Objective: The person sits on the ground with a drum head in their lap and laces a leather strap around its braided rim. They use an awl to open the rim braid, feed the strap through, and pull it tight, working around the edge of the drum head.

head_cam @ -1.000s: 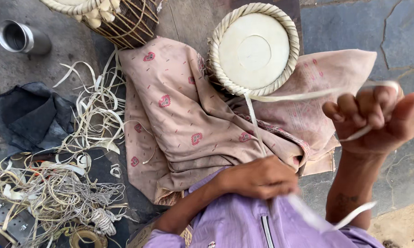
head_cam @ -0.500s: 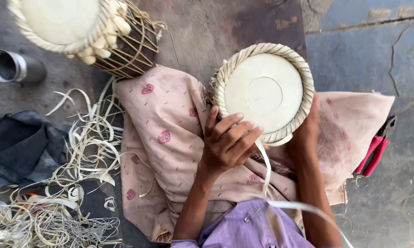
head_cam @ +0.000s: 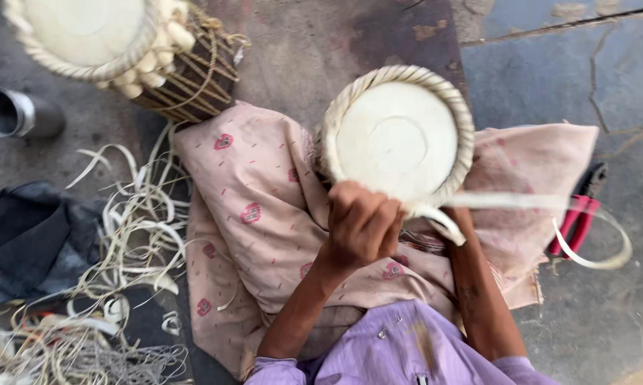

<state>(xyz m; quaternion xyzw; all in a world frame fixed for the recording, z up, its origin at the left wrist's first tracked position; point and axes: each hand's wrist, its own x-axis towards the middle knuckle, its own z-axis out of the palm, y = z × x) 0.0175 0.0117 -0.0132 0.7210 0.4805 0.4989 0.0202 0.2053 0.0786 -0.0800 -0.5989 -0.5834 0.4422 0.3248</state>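
A small round drum with a pale skin and a braided rim rests on the pink patterned cloth over my lap. My left hand is closed in a fist at the rim's near edge, where a pale flat strip leaves the rim. The strip runs right and curls back in a loop. My right forearm reaches up under the drum's near right side. That hand is hidden beneath the drum and the strip.
A second, larger drum with rope lacing stands at the top left. A metal cup lies at the left edge. Pale strip offcuts and a dark cloth cover the ground at left. A red-handled tool lies right of the cloth.
My left hand went from spread fingers on the drum to a closed fist at its rim. The strip now trails out to the right. My right hand stays under the drum.
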